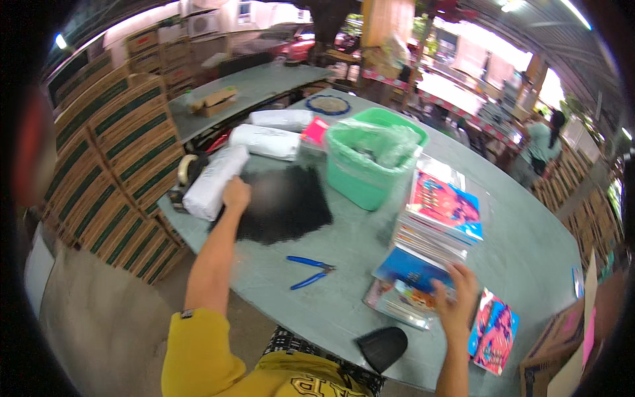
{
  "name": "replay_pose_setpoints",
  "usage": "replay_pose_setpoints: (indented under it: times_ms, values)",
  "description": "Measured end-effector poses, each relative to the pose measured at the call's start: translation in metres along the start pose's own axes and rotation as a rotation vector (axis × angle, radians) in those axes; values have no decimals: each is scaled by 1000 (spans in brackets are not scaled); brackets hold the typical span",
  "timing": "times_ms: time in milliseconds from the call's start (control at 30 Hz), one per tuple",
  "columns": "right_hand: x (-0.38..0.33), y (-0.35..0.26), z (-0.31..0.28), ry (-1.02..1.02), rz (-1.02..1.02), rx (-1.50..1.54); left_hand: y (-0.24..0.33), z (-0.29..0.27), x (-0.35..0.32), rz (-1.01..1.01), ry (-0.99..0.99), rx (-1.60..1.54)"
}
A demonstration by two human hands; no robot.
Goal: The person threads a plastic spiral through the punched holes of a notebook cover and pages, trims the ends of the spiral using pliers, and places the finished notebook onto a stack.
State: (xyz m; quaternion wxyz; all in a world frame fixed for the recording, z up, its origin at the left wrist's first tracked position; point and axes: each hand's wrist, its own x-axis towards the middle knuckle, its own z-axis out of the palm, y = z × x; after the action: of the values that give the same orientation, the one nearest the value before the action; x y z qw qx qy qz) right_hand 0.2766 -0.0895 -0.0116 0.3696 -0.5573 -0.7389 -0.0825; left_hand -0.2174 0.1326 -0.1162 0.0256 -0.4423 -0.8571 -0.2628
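Note:
My left hand is closed against the side of a white wrapped roll-shaped package, over the edge of a black patch on the table; what its fingers hold, if anything, is hidden. Over the near end of a row of stacked booklets, my right hand is open, thumb and fingers apart. Clear-wrapped booklets lie just left of it. Blue-handled nippers rest between my hands with their handles spread. Two pink and blue booklets lie to the right of my right wrist.
A green bin lined with clear plastic stands mid-table beside more white packages. A black rounded object sits at the near edge. Cartons are piled at left; an open box is at right. Another person stands far right.

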Motion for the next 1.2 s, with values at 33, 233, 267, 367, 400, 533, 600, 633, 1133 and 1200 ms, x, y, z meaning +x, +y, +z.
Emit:
replay_pose_setpoints:
  times_ms: [33, 233, 267, 367, 400, 533, 600, 633, 1133, 1200]
  values:
    - [12, -14, 17, -27, -17, 82, -14, -4, 4, 111, 69, 73]
    - [54, -31, 65, -221, -60, 12, 5, -37, 14, 247, -10, 15]
    - [56, -28, 68, -280, -10, 19, 20, -45, 9, 315, 22, -27]
    - [58, -32, 78, -230, -46, 53, 53, -60, -20, 514, 88, -55]
    - [58, -36, 79, -244, -50, 17, 66, -63, -37, 606, 87, -10]
    - [56, -40, 80, -312, -29, -128, 136, -78, -152, 853, -419, 18]
    - [57, -43, 82, -345, -21, -152, 149, -60, -208, 1032, -483, -51]
    - [57, -45, 82, -359, -16, -155, 158, -57, -231, 1131, -536, 8]
    - [56, -41, 80, -227, 94, 29, 157, -98, -251, 905, -306, -725]
    - [54, -41, 78, -201, 95, 80, 156, -94, -251, 915, -272, -737]
